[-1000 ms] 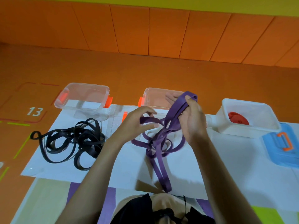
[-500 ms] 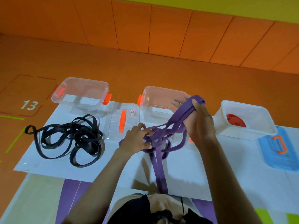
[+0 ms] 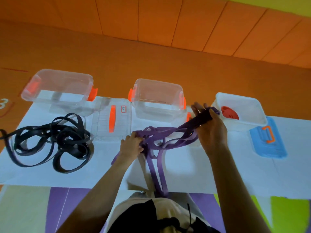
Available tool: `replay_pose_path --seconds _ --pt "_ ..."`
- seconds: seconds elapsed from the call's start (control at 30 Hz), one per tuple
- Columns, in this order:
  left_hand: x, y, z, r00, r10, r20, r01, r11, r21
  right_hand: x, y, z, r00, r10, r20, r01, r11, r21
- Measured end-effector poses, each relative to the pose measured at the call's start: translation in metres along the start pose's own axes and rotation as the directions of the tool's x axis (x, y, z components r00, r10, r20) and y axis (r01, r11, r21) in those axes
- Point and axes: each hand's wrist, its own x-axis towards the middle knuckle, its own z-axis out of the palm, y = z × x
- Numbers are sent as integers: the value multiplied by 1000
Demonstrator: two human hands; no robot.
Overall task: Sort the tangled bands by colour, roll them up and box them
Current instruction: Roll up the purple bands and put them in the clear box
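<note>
A tangle of purple bands (image 3: 165, 138) lies in the middle of the white sheet (image 3: 193, 167), with two strands trailing toward me. My left hand (image 3: 132, 146) grips the tangle at its left side. My right hand (image 3: 210, 128) holds a gathered bundle of purple strands lifted to the right, near the white box (image 3: 260, 112). A heap of black bands (image 3: 50, 142) lies loose on the left. A rolled red band (image 3: 229, 113) sits inside the white box.
Two clear boxes with orange clips stand at the back, one at the left (image 3: 58, 88) and one in the middle (image 3: 157, 98). A clear lid (image 3: 111, 122) lies between them. A blue lid (image 3: 267, 137) with an orange handle lies at the right.
My right hand has pulled its purple bundle rightward and lower, toward the white box. My left hand has dropped onto the tangle and closed on it. The camera has tilted.
</note>
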Motion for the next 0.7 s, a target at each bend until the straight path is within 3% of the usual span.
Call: replay_pose_path --seconds 0.13,0.33,0.53,0.7 --pt "-1 -8 4 998 -17 -61 6 982 -187 5 -2 -14 998 -14 -69 11 999 -41" --pt "-1 -24 -10 990 -138 -29 111 892 -439 17 10 -34 992 -63 -106 38 975 -217" --pt "-1 -27 -27 985 -149 90 155 517 -842 27 28 -45 994 -39 -104 8 957 -290" --pt "-6 -21 -35 964 -147 220 262 423 -867 35 44 -45 994 -36 -103 -10 910 -415"
